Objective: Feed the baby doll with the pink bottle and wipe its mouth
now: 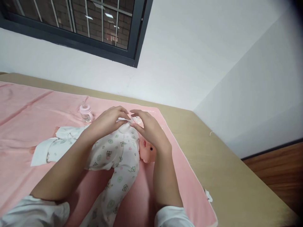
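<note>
A baby doll (146, 153) lies on its back, its head to the right, partly hidden by my right forearm. It wears a white outfit (109, 148) printed with small bears and green dots; one long sleeve stretches toward me. My left hand (109, 121) is above the doll's far side, thumb and fingers pinching a fold of white cloth (123, 119) at the far sleeve. Facing it, my right hand (151, 127) curves over the same spot, thumb and fingers apart, close to the cloth. Just behind the fingers is a small whitish item (137, 119), mostly hidden.
A pink-capped baby bottle (86, 113) stands beyond the doll's legs on a pink blanket (23, 107). Under the blanket is a light wooden surface (184, 129), bordered by white walls. A small white scrap (208, 196) lies by the blanket's right edge. A dark-framed window (134, 47) is above.
</note>
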`<action>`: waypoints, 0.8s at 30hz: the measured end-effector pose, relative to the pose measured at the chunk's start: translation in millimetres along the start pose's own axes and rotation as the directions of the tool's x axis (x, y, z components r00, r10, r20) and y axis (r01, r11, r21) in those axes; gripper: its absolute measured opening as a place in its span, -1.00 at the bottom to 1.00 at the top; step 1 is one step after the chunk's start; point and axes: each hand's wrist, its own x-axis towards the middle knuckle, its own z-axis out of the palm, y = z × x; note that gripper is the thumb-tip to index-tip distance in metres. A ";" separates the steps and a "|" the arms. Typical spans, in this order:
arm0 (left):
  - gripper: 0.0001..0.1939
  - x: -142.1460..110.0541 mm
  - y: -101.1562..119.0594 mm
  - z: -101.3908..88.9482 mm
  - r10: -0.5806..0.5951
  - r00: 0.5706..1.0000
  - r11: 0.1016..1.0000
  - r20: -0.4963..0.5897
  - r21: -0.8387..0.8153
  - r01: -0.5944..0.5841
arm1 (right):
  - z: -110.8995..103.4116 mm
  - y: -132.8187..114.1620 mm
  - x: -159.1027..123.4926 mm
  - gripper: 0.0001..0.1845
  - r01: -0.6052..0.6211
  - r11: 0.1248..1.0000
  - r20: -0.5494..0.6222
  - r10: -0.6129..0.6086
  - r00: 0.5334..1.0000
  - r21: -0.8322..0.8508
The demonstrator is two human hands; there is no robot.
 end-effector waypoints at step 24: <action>-0.70 -17.4 -62.3 -62.9 -0.339 0.925 0.925 -0.170 -0.241 0.295 | 16.7 33.6 68.7 -0.42 -0.407 0.909 0.188 0.386 0.903 0.087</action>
